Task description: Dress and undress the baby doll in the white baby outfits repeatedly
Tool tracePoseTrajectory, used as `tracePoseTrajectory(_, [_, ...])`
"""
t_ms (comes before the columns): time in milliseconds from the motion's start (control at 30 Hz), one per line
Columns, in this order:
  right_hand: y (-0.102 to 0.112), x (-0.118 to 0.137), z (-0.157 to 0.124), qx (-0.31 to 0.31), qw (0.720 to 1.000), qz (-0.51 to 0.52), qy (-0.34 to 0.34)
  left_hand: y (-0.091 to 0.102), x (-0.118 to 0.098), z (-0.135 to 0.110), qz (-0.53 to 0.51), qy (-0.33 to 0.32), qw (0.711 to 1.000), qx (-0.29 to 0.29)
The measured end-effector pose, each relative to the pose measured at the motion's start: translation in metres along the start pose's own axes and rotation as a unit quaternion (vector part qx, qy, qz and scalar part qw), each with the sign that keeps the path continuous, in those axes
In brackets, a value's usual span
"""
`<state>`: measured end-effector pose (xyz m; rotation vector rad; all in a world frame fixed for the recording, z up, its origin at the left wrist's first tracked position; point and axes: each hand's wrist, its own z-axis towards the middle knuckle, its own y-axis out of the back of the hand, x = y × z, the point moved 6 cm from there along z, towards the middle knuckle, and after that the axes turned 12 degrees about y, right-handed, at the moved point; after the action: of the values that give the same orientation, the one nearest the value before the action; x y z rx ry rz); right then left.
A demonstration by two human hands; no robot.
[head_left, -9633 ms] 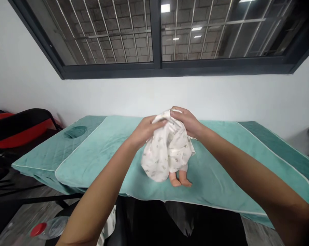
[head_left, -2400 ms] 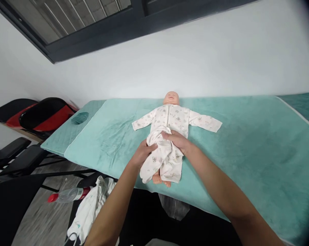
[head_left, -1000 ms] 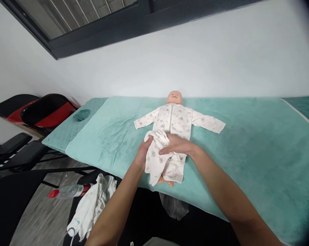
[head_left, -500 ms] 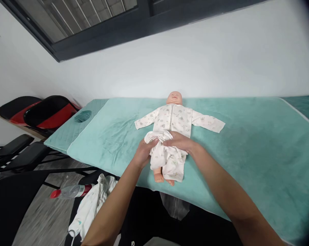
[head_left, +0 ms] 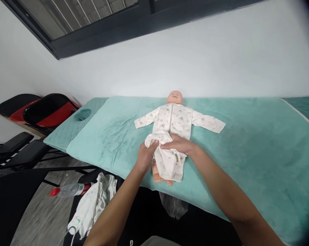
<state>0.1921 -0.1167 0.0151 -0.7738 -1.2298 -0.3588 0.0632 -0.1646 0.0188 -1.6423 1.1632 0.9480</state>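
Note:
A baby doll lies on its back on the teal padded bed, its head toward the wall. It wears a white printed baby shirt with both sleeves spread outward. Over its lower body and legs, I hold white printed baby pants, bunched at the top. My left hand is closed on the left edge of the bunched cloth, thumb on top. My right hand grips the same cloth from the right, its thumb near the left one. Bare doll feet show below the cloth; most of the legs are hidden.
The teal bed runs along a white wall under a dark window frame. At lower left, a bottle with a red cap and white printed clothing lie on a black seat. Black and red chairs stand farther left.
The lower part of the pants has dropped and spread flatter, its folded-up leg now hanging down toward the doll's feet. Both hands keep hold of the bunched top in nearly the same place.

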Motion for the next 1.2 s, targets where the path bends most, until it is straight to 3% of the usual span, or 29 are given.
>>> tracePoseTrajectory(167, [-0.022, 0.015, 0.001, 0.12, 0.974, -0.191, 0.036, 0.011, 0.016, -0.054, -0.061, 0.012, 0.993, -0.102])
tracePoseTrajectory(300, [-0.031, 0.01, 0.003, 0.16, 0.918, -0.363, 0.012, 0.013, 0.038, -0.104, -0.135, 0.048, 0.975, -0.172])
tracePoseTrajectory(433, [-0.038, 0.005, 0.004, 0.173, 0.895, -0.411, -0.009, 0.019, 0.061, -0.127, -0.174, 0.087, 0.962, -0.189])
tracePoseTrajectory(567, [-0.045, -0.003, 0.004, 0.178, 0.875, -0.451, -0.023, 0.037, 0.088, -0.126, -0.179, 0.091, 0.95, -0.238])
tracePoseTrajectory(667, [-0.049, -0.006, 0.004, 0.16, 0.854, -0.495, -0.022, 0.042, 0.102, -0.117, -0.171, 0.101, 0.952, -0.233])
tracePoseTrajectory(767, [-0.049, -0.007, 0.003, 0.141, 0.846, -0.514, -0.014, 0.042, 0.102, -0.113, -0.153, 0.103, 0.958, -0.221])
tracePoseTrajectory(1000, [-0.042, -0.004, 0.004, 0.146, 0.899, -0.411, 0.03, 0.038, 0.088, -0.105, -0.1, 0.131, 0.972, -0.165])
tracePoseTrajectory(1200, [-0.032, 0.006, 0.004, 0.15, 0.918, -0.363, 0.048, 0.071, 0.073, -0.061, 0.044, 0.049, 0.991, -0.117])
